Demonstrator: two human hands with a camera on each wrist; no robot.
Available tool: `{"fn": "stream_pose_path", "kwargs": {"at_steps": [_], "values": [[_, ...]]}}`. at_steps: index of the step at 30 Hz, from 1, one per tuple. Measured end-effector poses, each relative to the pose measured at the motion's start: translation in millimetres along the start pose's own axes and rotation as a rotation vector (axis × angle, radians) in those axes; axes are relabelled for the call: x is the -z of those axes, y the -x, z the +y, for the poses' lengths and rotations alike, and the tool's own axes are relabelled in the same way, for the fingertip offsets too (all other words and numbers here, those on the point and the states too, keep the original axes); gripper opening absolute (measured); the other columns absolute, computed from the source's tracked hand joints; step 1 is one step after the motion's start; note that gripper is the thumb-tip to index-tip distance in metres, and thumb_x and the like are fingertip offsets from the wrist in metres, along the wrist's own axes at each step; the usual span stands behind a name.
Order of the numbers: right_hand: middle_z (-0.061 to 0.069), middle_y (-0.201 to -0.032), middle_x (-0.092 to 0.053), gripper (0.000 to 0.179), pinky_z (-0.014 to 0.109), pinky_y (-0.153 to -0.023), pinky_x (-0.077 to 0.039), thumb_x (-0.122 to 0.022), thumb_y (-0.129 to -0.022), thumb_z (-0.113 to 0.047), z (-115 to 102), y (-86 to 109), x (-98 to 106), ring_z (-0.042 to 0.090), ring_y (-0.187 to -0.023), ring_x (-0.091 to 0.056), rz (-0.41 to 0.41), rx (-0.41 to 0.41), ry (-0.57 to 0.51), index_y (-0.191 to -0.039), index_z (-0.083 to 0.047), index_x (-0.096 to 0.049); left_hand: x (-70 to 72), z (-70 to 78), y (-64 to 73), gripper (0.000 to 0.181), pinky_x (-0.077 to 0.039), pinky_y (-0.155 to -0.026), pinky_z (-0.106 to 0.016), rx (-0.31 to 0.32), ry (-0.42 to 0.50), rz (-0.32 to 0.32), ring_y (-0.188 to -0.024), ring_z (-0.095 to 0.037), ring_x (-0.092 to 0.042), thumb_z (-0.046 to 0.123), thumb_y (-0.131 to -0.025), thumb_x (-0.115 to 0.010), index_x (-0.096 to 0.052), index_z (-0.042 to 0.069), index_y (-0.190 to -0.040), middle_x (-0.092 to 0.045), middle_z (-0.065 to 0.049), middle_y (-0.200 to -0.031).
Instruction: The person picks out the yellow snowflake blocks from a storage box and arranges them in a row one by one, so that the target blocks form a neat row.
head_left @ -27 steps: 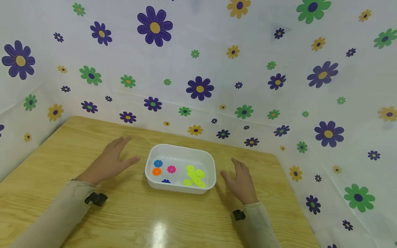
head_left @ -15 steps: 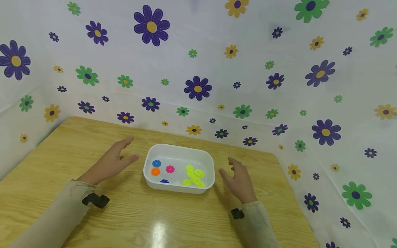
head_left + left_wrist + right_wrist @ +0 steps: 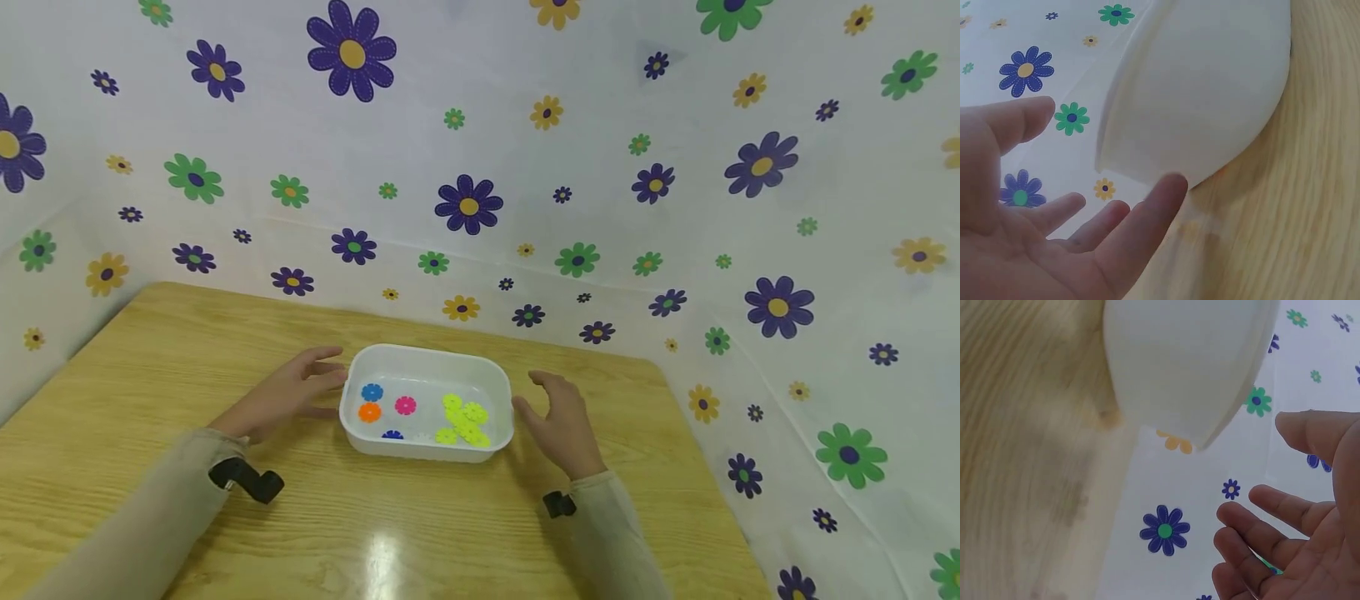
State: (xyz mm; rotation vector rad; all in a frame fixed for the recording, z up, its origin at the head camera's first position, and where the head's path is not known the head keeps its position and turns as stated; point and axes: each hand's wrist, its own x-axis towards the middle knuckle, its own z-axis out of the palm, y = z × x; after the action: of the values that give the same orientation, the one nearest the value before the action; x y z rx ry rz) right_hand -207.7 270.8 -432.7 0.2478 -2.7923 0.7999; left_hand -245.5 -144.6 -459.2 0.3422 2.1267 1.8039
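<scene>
A white plastic tray (image 3: 420,451) stands on the wooden table between my hands. Inside lie flower-shaped plastic discs: a blue disc (image 3: 372,392), an orange disc (image 3: 370,412), a pink disc (image 3: 406,406), a dark blue one partly hidden by the front wall, and a cluster of yellow discs (image 3: 465,423) at the right. My left hand (image 3: 288,390) is at the tray's left end, fingers apart and loosely bent, holding nothing. At the right end my right hand (image 3: 561,425) is held with thumb toward the rim, also holding nothing. Both wrist views show the tray's outer wall (image 3: 1204,94) beyond relaxed fingers.
The wooden table (image 3: 315,533) spreads around the tray. A white sheet with printed flowers (image 3: 420,150) hangs along its back and right edges. A black wrist mount (image 3: 246,479) sits on the left sleeve, another black mount (image 3: 559,504) on the right.
My left hand has moved rightward, up to the tray's left end. My right hand has come slightly closer to the right end. The whole view has shifted a little; the discs lie as before.
</scene>
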Motion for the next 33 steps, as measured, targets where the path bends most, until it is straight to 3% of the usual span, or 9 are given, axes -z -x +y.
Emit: {"fn": "stream_pose_path", "kwargs": {"at_steps": [7,12,15,23,33], "values": [[0.013,-0.143,-0.058,0.052,0.054,-0.112,-0.045,-0.069,-0.1,-0.035,-20,-9.3,-14,0.034,-0.133,-0.051,-0.026,0.035,-0.021,-0.142,-0.006,-0.058,-12.7,-3.7,-5.9,0.076,-0.062,-0.09,-0.047,0.051,0.024,-0.03,-0.123,-0.041,-0.061,0.03,-0.103,-0.066,-0.025,0.009,-0.163,-0.041,-0.031,-0.152],[0.013,-0.139,-0.061,0.048,0.052,-0.109,-0.049,-0.072,-0.099,-0.03,-39,-18.5,-26,0.033,-0.128,-0.055,-0.073,0.075,-0.033,-0.139,-0.006,-0.061,-14.2,-5.5,-4.2,0.07,-0.062,-0.091,-0.049,0.028,0.045,-0.055,-0.123,-0.041,-0.061,0.016,-0.103,-0.065,-0.029,0.013,-0.162,-0.043,-0.03,-0.151],[0.011,-0.137,-0.062,0.046,0.049,-0.107,-0.051,-0.072,-0.099,-0.028,-48,-26.0,-35,0.031,-0.123,-0.058,-0.144,0.074,-0.016,-0.138,-0.007,-0.061,-13.0,-5.4,-3.1,0.069,-0.062,-0.09,-0.049,0.021,0.045,-0.056,-0.124,-0.042,-0.06,0.014,-0.103,-0.063,-0.028,0.013,-0.163,-0.042,-0.031,-0.151],[0.007,-0.131,-0.066,0.041,0.042,-0.102,-0.055,-0.072,-0.098,-0.026,-60,-43.9,-53,0.024,-0.115,-0.065,-0.337,0.1,0.135,-0.135,-0.009,-0.065,-11.6,-6.4,-4.3,0.07,-0.062,-0.09,-0.048,0.044,0.033,-0.034,-0.124,-0.041,-0.06,0.014,-0.103,-0.063,-0.026,0.013,-0.163,-0.041,-0.029,-0.152],[0.009,-0.117,-0.069,0.04,0.042,-0.106,-0.053,-0.075,-0.095,-0.026,-66,-55.3,-70,0.023,-0.106,-0.065,-0.426,0.041,0.282,-0.128,-0.004,-0.069,-9.8,-7.0,-3.8,0.069,-0.062,-0.091,-0.048,0.058,0.039,-0.028,-0.124,-0.04,-0.06,0.017,-0.102,-0.065,-0.03,0.017,-0.162,-0.043,-0.027,-0.152]]}}
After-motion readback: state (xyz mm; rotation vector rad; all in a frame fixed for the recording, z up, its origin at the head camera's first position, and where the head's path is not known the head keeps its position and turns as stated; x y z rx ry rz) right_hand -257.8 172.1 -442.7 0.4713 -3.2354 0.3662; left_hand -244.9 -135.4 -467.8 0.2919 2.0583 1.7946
